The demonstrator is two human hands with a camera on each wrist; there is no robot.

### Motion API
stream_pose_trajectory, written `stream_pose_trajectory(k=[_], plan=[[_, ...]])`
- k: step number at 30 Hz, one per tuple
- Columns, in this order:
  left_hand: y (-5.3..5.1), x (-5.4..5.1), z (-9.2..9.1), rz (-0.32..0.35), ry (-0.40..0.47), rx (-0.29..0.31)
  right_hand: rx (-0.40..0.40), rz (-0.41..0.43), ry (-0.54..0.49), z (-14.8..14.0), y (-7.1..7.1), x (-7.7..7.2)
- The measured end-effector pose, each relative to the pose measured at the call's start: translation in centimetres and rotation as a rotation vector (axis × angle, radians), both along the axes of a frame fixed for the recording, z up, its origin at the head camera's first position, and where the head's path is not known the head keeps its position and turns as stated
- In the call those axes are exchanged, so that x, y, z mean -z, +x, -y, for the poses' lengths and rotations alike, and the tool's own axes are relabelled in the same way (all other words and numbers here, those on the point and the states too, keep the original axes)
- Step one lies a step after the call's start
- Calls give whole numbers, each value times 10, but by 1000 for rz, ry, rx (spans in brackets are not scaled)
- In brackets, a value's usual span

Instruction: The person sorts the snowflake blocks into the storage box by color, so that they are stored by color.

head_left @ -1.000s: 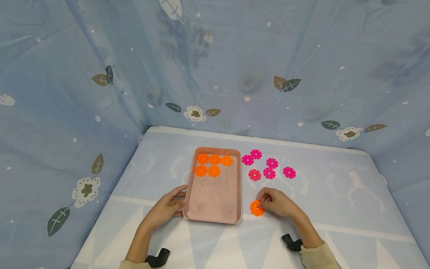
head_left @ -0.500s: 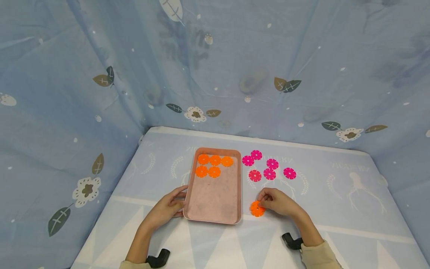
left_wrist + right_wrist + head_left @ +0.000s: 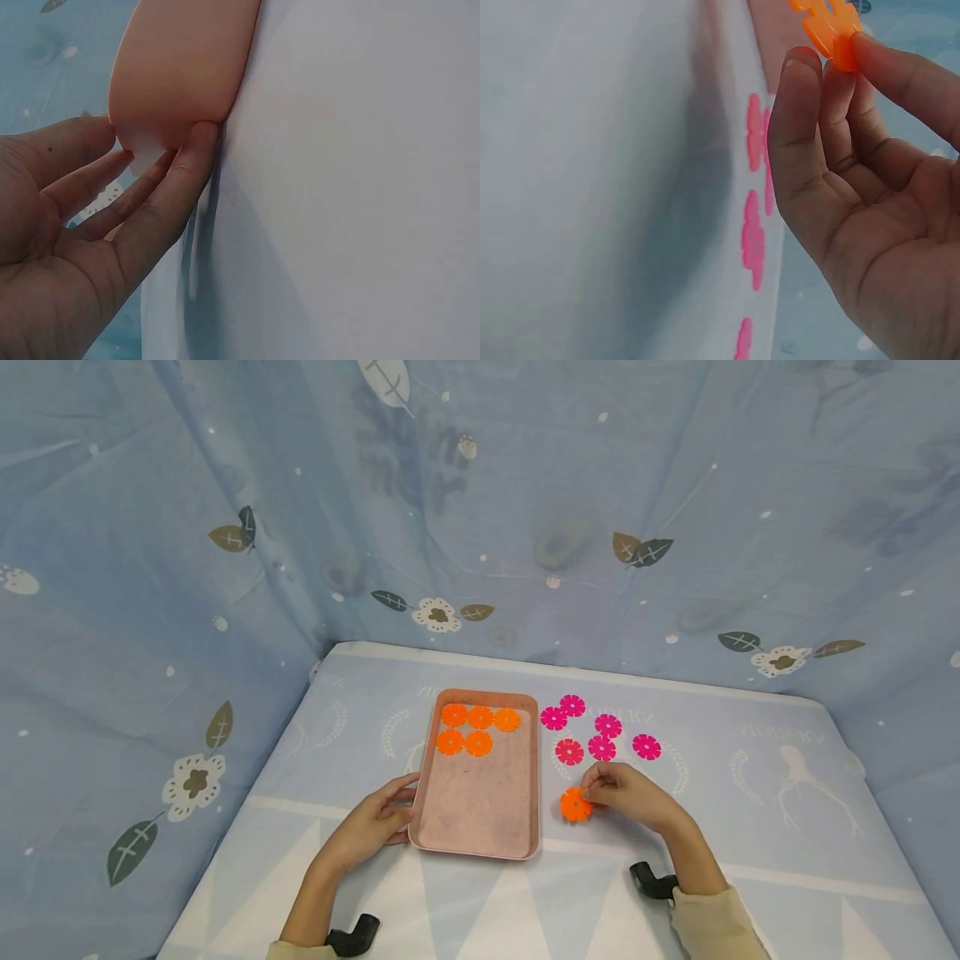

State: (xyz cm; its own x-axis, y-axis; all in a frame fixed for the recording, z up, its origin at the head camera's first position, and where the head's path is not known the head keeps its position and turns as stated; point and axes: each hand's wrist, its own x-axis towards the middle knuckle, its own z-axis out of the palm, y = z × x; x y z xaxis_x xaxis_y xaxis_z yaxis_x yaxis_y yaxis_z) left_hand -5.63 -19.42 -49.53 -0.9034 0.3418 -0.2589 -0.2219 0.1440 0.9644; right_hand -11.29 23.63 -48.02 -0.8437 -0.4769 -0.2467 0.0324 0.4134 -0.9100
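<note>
My right hand pinches an orange notched plastic disc by its right edge, just above the table, to the right of the tray. In the right wrist view, the same orange disc is held between the thumb and fingertips. Several more orange discs lie flat in two rows at the far end of a shallow pink tray. Along the tray's left side, my left hand rests its fingertips against the outer wall. The left wrist view shows these fingers spread and fairly straight on the tray's wall.
Several pink discs lie scattered right of the tray, along with a redder one. A patterned pale cloth covers the table. Blue printed curtains stand behind and at the sides. Black wrist mounts sit by the forearms.
The right hand has lifted the orange disc off the table and moved it slightly away from the body. The left hand and the tray have stayed put.
</note>
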Motion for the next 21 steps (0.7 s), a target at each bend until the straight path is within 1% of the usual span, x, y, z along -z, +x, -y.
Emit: stream_pose_trajectory(k=[6,10,14,21], plan=[[0,0,0,-1,-5,-6,48,6,-21,7,-14,-16],[1,-2,-1,-1,-3,-5,82,23,-44,15,-26,-24],[1,-3,-1,6,8,-4,107,21,-71,26,-38,-31],[1,-2,-1,3,-4,-9,155,33,-127,47,-54,-43]])
